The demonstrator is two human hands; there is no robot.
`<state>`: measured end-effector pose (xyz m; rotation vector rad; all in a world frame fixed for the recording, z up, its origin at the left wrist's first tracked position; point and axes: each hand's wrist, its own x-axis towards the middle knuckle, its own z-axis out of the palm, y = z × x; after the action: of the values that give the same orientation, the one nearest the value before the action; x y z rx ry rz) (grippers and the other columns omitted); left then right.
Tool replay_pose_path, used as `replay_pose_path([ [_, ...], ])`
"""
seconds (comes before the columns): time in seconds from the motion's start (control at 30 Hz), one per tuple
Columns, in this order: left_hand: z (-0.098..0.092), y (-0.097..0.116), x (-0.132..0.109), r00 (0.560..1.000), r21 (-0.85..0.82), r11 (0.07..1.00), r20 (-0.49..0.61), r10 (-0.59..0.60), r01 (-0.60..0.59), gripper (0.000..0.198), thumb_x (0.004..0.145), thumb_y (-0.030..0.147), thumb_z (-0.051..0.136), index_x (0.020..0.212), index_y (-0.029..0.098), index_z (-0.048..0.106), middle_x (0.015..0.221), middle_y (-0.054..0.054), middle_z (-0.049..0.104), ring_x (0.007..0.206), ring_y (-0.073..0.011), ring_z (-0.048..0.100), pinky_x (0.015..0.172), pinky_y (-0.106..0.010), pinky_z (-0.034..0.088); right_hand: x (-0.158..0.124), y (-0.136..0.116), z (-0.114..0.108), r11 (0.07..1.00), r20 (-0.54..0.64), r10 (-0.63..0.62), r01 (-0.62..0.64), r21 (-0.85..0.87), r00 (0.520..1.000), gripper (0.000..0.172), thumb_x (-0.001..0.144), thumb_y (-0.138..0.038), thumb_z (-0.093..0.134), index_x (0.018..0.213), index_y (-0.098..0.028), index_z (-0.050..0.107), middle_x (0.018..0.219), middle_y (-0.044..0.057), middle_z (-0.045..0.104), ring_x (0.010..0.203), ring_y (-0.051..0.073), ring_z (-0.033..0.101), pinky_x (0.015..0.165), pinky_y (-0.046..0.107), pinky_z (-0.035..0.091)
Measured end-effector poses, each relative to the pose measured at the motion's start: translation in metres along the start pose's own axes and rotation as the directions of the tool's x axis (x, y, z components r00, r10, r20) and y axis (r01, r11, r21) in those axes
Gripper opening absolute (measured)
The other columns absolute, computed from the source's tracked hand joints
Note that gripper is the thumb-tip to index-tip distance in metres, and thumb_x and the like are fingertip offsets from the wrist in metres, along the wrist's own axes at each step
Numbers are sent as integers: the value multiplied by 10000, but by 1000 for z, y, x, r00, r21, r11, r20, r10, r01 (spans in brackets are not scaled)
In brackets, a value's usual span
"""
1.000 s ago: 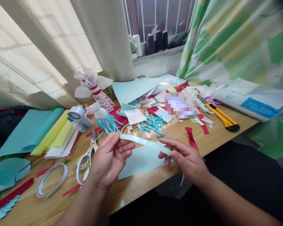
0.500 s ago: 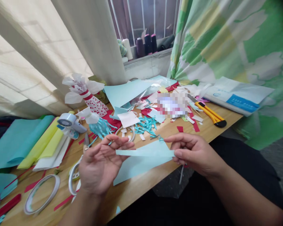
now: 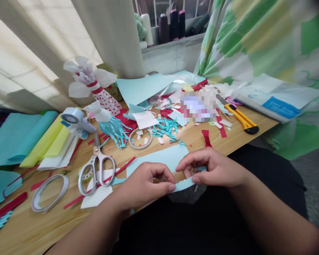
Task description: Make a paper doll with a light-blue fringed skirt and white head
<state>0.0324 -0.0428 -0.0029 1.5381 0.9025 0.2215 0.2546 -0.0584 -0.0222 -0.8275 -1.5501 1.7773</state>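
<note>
A narrow strip of light blue paper (image 3: 183, 185) is stretched between my two hands at the table's front edge. My left hand (image 3: 151, 180) pinches its left end between thumb and finger. The other end is in the closed fingers of my right hand (image 3: 209, 168). Behind them a larger light blue sheet (image 3: 154, 159) lies flat on the table, partly covered by my hands. Silver-handled scissors (image 3: 97, 164) rest to the left of my left hand, over white paper scraps and a thin red strip.
Tape rolls (image 3: 50, 193) lie on the wooden table (image 3: 77, 226). A yellow box cutter (image 3: 240, 118) is at the right. Blue fringe scraps (image 3: 166, 129) and a white flower-like craft (image 3: 103, 94) stand farther back. Rolled yellow paper (image 3: 46, 140) lies left.
My left hand, open before with the strip in front of it, has turned over and closed on the strip's left end. Both hands appear lower and nearer each other, and the view has shifted.
</note>
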Motion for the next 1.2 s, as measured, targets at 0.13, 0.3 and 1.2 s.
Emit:
replay_pose_path([
  [0.13,-1,-2,0,999,-39,998,1,-49,49,88,713,219,628,680,140,607,601,33,540,562,-83,427,529,-211,325,4,1,-2,978,30,-34,40,-204,999,273,732,-124,620,997,-100,684,729,20,599,624,96,533,552,203,417],
  [0.3,-2,-4,2,996,-60,994,25,-89,90,59,700,191,611,676,140,593,588,39,541,547,-78,419,514,-207,312,5,4,-4,929,139,-90,134,-344,986,307,756,-82,557,1027,-102,699,804,64,620,721,133,573,650,250,443],
  [1.2,1,-18,4,937,-638,744,346,47,199,565,768,595,514,876,72,700,681,-137,715,581,-219,657,585,-309,481,-4,-11,2,792,245,-354,428,-434,903,357,764,0,444,998,-98,696,741,91,640,623,113,583,583,207,447],
])
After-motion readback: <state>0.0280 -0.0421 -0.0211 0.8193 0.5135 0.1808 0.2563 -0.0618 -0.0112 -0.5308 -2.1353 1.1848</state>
